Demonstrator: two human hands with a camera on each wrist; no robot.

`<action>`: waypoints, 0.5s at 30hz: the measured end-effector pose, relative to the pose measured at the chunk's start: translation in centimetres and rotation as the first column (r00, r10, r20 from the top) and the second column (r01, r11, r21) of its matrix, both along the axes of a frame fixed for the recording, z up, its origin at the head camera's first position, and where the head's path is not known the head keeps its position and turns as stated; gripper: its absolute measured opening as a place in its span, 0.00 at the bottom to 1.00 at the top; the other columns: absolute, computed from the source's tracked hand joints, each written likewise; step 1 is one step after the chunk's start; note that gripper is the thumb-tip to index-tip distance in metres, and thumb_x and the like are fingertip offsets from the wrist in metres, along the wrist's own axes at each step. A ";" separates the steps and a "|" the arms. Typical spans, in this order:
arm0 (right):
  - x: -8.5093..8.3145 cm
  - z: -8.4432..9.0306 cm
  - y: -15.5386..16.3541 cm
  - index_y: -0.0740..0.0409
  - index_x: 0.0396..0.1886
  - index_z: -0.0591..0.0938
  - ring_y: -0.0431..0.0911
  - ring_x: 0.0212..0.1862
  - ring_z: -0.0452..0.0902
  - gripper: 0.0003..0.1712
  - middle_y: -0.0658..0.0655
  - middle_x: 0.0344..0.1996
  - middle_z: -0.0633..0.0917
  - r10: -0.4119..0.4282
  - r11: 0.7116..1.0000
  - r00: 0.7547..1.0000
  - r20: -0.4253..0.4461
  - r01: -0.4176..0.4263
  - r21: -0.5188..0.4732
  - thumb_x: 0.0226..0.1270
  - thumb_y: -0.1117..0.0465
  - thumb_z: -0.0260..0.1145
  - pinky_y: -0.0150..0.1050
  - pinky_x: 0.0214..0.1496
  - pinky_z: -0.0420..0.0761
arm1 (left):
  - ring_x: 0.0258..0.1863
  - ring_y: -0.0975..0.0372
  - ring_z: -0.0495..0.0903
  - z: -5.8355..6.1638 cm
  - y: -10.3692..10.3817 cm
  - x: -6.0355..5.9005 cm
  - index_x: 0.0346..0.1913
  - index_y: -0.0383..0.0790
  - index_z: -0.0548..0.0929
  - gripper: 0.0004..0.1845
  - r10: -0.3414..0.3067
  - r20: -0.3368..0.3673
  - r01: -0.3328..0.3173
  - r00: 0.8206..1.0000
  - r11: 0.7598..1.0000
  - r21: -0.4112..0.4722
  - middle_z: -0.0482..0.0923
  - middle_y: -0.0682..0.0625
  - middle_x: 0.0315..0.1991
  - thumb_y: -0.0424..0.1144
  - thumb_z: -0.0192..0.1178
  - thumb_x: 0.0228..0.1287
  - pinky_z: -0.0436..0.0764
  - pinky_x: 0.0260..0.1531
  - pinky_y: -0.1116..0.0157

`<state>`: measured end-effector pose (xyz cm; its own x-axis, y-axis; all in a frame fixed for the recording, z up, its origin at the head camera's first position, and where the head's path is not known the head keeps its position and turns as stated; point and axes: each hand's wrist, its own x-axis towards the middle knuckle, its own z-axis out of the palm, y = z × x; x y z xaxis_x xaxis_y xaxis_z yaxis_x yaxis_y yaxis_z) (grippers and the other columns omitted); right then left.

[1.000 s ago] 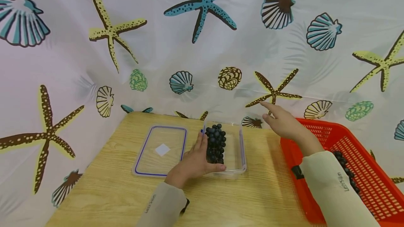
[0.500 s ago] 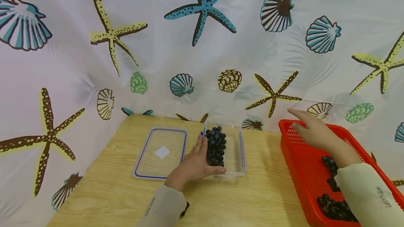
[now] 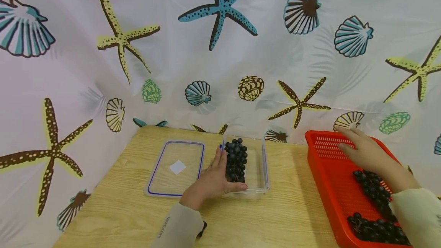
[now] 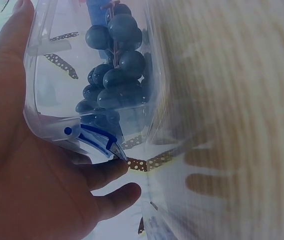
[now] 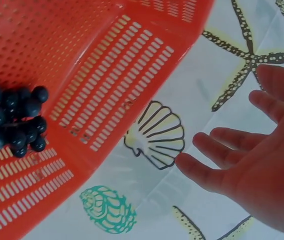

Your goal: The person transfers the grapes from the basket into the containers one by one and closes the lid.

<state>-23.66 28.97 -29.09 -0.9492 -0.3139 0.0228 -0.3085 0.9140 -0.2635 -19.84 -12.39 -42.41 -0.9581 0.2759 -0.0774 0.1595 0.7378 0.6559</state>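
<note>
A clear plastic food container (image 3: 255,163) stands on the table with a bunch of dark grapes (image 3: 236,156) along its left side. My left hand (image 3: 211,179) rests against its near left corner, fingers straight along the left wall and thumb along the front. In the left wrist view, fingertips (image 4: 116,170) lie by the container's blue-edged latch (image 4: 98,140). My right hand (image 3: 373,156) hangs above the red plastic basket (image 3: 327,186) with fingers spread and nothing held. More dark grapes (image 3: 375,229) lie inside the basket, partly hidden by the right forearm.
A clear lid (image 3: 175,179) with a blue seal and a white diamond-shaped label lies flat left of the container. The wooden table (image 3: 138,221) ends at a hanging sheet (image 3: 165,60) printed with shells and starfish.
My right hand has moved rightward from beside the basket's far left corner to above the basket, uncovering more grapes. The left hand and the container have stayed in place.
</note>
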 end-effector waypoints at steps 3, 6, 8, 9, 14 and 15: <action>0.1 -0.3 1.0 0.61 0.81 0.55 0.81 0.69 0.49 0.38 0.85 0.71 0.52 -0.010 1.000 1.000 0.001 0.010 0.023 0.81 0.51 0.56 0.79 0.60 0.55 | 0.77 0.39 0.46 0.0 0.0 0.0 0.82 0.39 0.36 0.70 -0.004 0.002 0.004 1.000 1.000 0.000 0.25 0.43 0.81 0.74 0.65 0.53 0.51 0.69 0.37; 0.2 -0.6 1.9 0.61 0.81 0.55 0.82 0.68 0.51 0.38 0.86 0.69 0.54 -0.011 0.999 1.000 -0.005 0.011 0.036 0.81 0.52 0.56 0.79 0.60 0.56 | 0.76 0.38 0.47 0.0 0.0 0.1 0.82 0.38 0.36 0.70 -0.007 -0.003 0.007 1.000 1.000 -0.002 0.26 0.43 0.81 0.74 0.65 0.53 0.51 0.69 0.36; 0.2 -0.8 2.4 0.60 0.81 0.54 0.82 0.67 0.52 0.39 0.86 0.69 0.56 -0.006 0.999 1.000 -0.020 0.007 0.046 0.80 0.53 0.58 0.79 0.60 0.57 | 0.76 0.37 0.48 0.0 0.0 0.1 0.82 0.38 0.36 0.69 -0.007 -0.007 0.007 1.000 1.000 -0.007 0.26 0.43 0.81 0.74 0.65 0.54 0.52 0.69 0.37; 0.3 -0.9 2.6 0.61 0.81 0.55 0.81 0.67 0.53 0.39 0.86 0.68 0.57 0.000 0.999 1.000 -0.030 0.002 0.049 0.79 0.55 0.59 0.78 0.60 0.57 | 0.76 0.37 0.48 0.0 0.0 0.1 0.82 0.38 0.37 0.69 -0.008 -0.011 0.008 1.000 1.000 -0.007 0.26 0.42 0.81 0.74 0.65 0.54 0.52 0.69 0.36; 0.3 -1.6 3.9 0.67 0.78 0.56 0.81 0.65 0.54 0.38 0.86 0.67 0.58 0.009 0.998 0.999 -0.044 -0.006 0.060 0.79 0.56 0.59 0.78 0.60 0.58 | 0.76 0.38 0.48 0.0 -0.1 0.1 0.81 0.37 0.37 0.68 -0.010 -0.016 0.010 1.000 1.000 -0.002 0.27 0.41 0.81 0.72 0.66 0.56 0.52 0.69 0.36; 0.3 -1.7 4.2 0.68 0.78 0.57 0.82 0.65 0.53 0.37 0.87 0.67 0.57 0.005 0.998 0.999 -0.039 -0.002 0.064 0.79 0.56 0.59 0.78 0.59 0.58 | 0.76 0.38 0.48 0.0 -0.1 0.1 0.81 0.37 0.37 0.68 -0.010 -0.014 0.010 1.000 1.000 -0.002 0.27 0.41 0.81 0.72 0.66 0.56 0.52 0.69 0.36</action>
